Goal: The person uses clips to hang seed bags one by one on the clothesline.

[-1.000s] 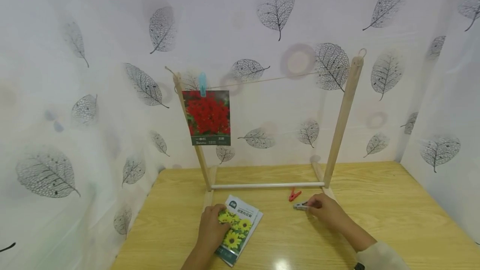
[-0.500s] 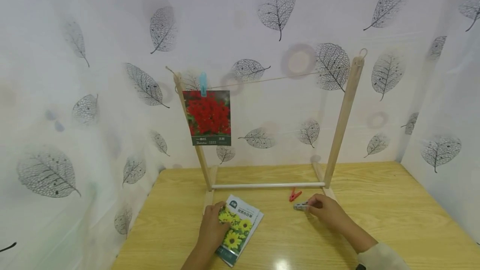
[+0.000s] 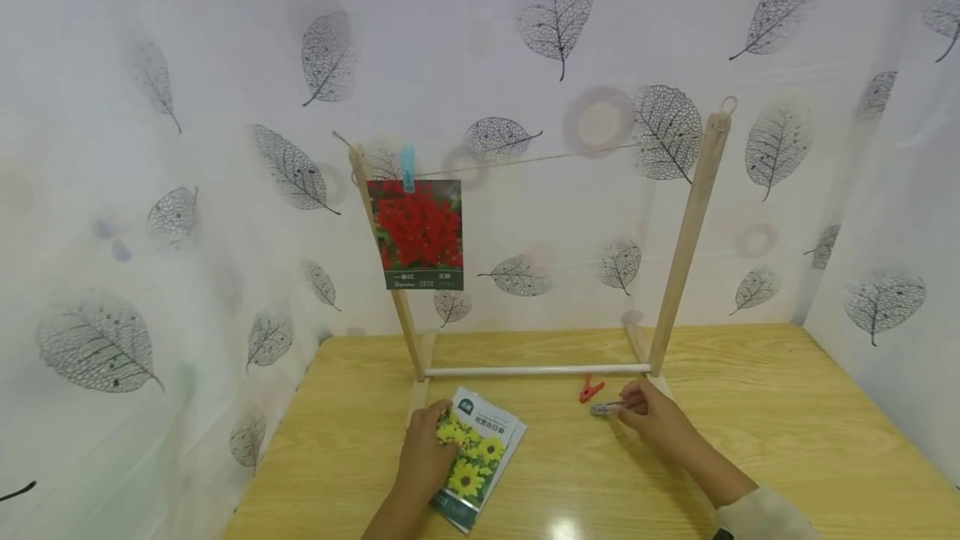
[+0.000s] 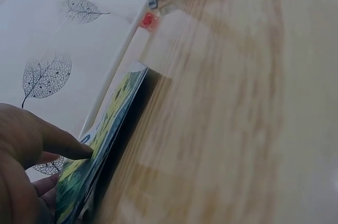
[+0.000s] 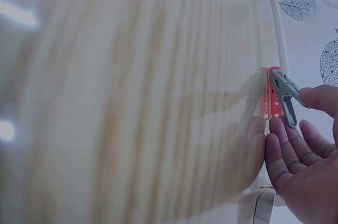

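Note:
My left hand [image 3: 424, 458] grips a small stack of seed packets [image 3: 480, 461], the top one printed with yellow sunflowers. In the left wrist view the thumb lies on the face of the packets [image 4: 119, 108], which are tilted with one edge raised off the table. My right hand [image 3: 654, 417] pinches a grey clothespin [image 3: 604, 409] by its handle end, low over the table. Seen from the right wrist, the clothespin [image 5: 286, 94] is between thumb and fingers, its tip overlapping a red clothespin [image 5: 275, 97]. That red clothespin [image 3: 590, 390] lies on the table just behind.
A wooden frame with two posts [image 3: 686, 248] and a white crossbar [image 3: 536, 371] stands at the back. From its string [image 3: 525, 160], a blue clothespin [image 3: 408, 169] holds a packet with red flowers [image 3: 416, 232]. Leaf-print sheeting [image 3: 555, 298] surrounds the wooden table [image 3: 337, 440].
The grey clothespin has shifted and turned slightly in my right hand, and those fingers have moved a little. The left hand and its packets stay almost still.

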A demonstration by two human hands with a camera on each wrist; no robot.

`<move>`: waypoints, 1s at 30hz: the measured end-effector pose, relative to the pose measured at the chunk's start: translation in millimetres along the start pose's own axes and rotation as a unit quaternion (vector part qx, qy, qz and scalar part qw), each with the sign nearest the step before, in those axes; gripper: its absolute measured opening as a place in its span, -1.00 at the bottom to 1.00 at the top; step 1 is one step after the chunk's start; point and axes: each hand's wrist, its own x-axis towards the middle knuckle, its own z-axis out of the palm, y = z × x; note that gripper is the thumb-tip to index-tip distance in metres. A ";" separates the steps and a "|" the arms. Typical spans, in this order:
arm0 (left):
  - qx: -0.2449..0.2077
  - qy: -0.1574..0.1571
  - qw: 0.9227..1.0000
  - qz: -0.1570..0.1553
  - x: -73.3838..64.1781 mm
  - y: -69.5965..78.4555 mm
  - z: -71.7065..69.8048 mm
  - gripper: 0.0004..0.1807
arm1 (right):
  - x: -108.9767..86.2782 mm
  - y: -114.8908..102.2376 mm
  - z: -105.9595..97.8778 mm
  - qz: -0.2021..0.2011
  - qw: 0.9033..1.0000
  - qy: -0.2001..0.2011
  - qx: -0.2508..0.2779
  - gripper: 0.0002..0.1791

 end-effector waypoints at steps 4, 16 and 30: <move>-0.009 0.011 1.000 0.008 -1.0 -0.1 -0.9 -0.28 | -0.2 -0.5 -0.6 -0.001 1.000 0.000 0.002 -0.59; -0.028 0.021 0.999 0.027 0.0 -1.6 -6.5 -0.38 | -1.2 -4.8 -1.2 0.003 1.000 -0.004 -0.008 -0.62; -0.044 0.012 0.999 -0.004 2.3 3.7 -12.1 -0.71 | 0.3 -2.8 -0.4 0.006 1.000 0.024 -0.013 -0.62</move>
